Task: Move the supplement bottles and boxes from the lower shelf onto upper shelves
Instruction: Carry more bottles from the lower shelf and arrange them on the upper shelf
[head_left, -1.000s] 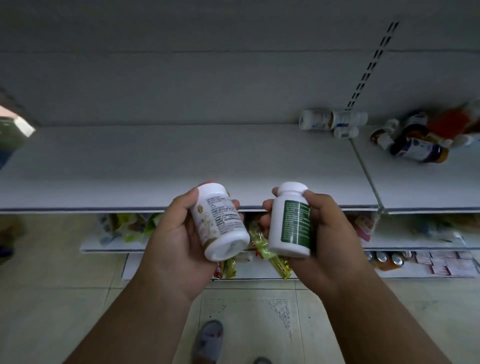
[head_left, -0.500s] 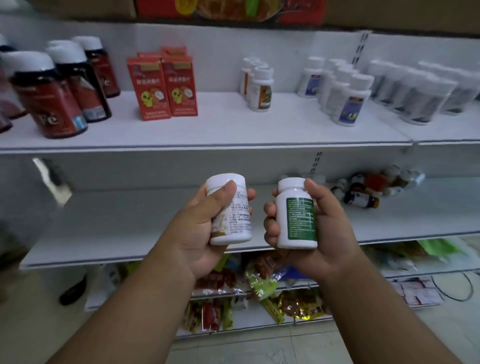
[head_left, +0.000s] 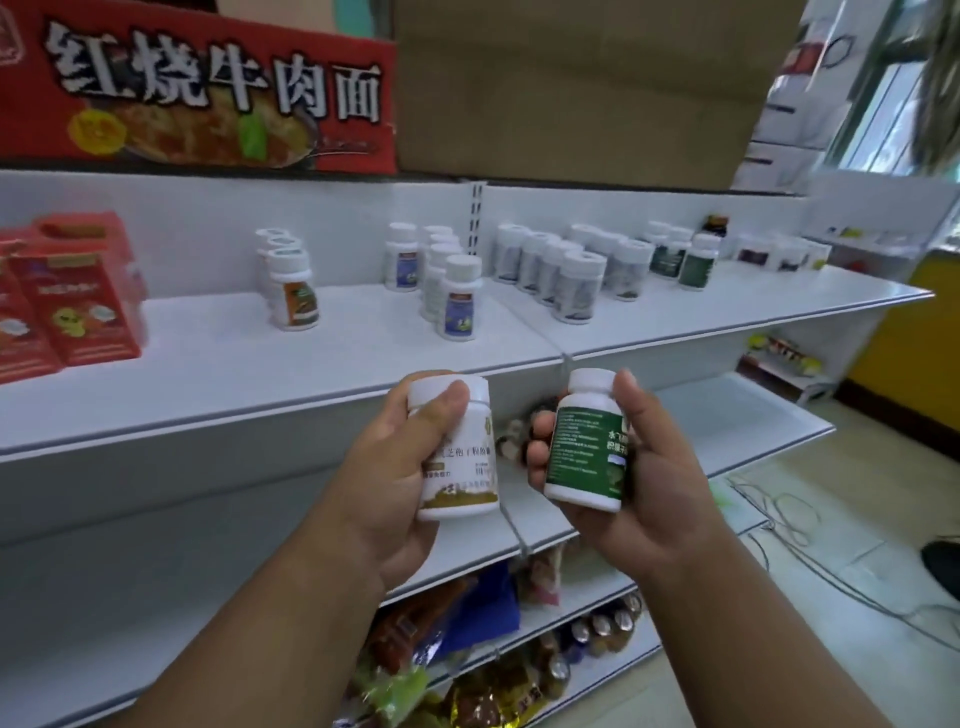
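My left hand grips a white supplement bottle with a gold-brown label, held upright. My right hand grips a white bottle with a green label, also upright. Both are held in front of the edge of the upper shelf. On that shelf stand red boxes, orange-label bottles, blue-label bottles, grey-label bottles and green-label bottles. A few loose bottles on the lower shelf show between my hands.
A red noodle carton and a brown cardboard box sit on top of the unit. Snack packets and cans fill the bottom shelves. Cables lie on the tiled floor at right.
My view has swung up and to the right, from the lower shelf to the stocked upper shelf. Both hands have risen with their bottles, and the left bottle was turned upright.
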